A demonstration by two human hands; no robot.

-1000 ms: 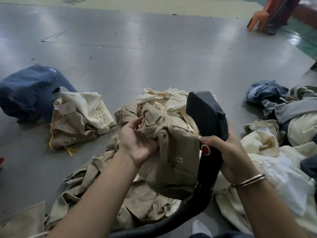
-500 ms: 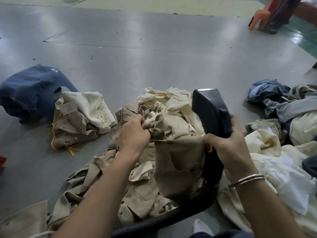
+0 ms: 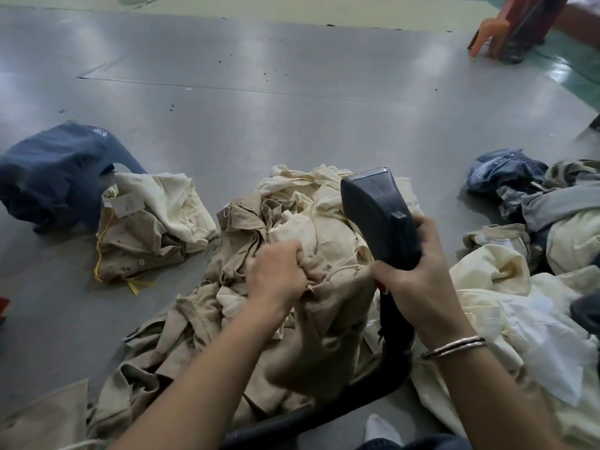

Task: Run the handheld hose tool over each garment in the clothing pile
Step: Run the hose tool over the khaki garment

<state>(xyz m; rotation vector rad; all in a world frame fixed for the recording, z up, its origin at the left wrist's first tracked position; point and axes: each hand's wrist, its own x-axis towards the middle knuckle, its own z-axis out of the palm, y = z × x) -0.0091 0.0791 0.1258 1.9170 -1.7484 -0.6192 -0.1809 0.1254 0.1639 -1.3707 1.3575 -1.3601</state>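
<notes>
Left hand (image 3: 276, 277) clenches a bunch of the tan garment (image 3: 324, 336), lifting it off the clothing pile (image 3: 292, 203) to present a face, while the right hand (image 3: 412, 284) grips the hose tool (image 3: 378, 219), nozzle just beyond the fingers (image 3: 381, 271).

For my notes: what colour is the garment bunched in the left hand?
Khaki tan garment; head view.
</notes>
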